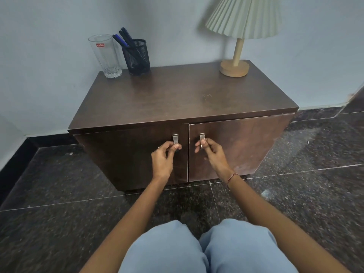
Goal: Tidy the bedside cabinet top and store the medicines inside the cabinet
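A dark brown bedside cabinet (pixel 185 99) stands against the wall, with two doors on its front. My left hand (pixel 164 158) grips the metal handle of the left door (pixel 175 138). My right hand (pixel 211 153) grips the metal handle of the right door (pixel 201 137). The left door (pixel 128 156) sits flush. The right door (pixel 242 142) stands very slightly out from the frame. No medicines are in view. The inside of the cabinet is hidden.
On the cabinet top stand a clear glass (pixel 105 55) and a black mesh pen holder (pixel 136 57) at the back left, and a lamp (pixel 236 64) with a pleated shade at the back right. Dark stone floor (pixel 59 194) surrounds the cabinet; my knees (pixel 197 249) are close below.
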{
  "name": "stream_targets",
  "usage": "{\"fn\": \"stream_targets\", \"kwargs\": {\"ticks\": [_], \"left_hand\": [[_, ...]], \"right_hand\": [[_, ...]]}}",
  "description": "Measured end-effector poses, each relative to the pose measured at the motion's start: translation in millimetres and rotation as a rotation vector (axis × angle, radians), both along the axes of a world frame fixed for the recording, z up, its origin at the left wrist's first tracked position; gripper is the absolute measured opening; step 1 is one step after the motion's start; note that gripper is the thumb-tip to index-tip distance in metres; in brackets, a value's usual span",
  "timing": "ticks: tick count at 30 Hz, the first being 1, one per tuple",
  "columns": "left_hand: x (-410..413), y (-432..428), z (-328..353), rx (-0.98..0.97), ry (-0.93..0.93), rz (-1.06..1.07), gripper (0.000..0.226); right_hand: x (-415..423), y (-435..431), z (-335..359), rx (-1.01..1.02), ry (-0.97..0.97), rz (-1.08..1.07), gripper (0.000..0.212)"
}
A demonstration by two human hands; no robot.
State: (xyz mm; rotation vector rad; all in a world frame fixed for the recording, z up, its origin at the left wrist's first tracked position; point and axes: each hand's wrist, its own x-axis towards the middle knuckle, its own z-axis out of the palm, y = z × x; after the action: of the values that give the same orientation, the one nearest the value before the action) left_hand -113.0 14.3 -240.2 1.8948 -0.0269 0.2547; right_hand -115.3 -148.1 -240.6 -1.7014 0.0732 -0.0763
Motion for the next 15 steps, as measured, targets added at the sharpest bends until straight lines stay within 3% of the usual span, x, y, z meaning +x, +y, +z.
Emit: {"fn": "stream_targets", "kwargs": {"ticks": [3,6,9,12,15], "left_hand": [[0,1,5,-0.012,0.035,-0.019,0.014],[2,4,11,-0.172,0.139,-0.042,0.006],[6,6,21,-0.184,0.246,-0.018,0.021],[5,4,34,0.053,0.206,0.075,0.014],[-8,0,53,0.320,0.187,0.121,0.011]], "right_hand": [[2,-7,9,0.077,0.138,0.053,0.018],[1,-14,20,0.211,0.271,0.002,0.004],[-3,-10,29,0.225,0.278,-0.144,0.006],[-4,-2,37,0.003,0.216,-0.278,0.016],[-8,7,52,-0.357,0.173,-0.324,0.002]]}}
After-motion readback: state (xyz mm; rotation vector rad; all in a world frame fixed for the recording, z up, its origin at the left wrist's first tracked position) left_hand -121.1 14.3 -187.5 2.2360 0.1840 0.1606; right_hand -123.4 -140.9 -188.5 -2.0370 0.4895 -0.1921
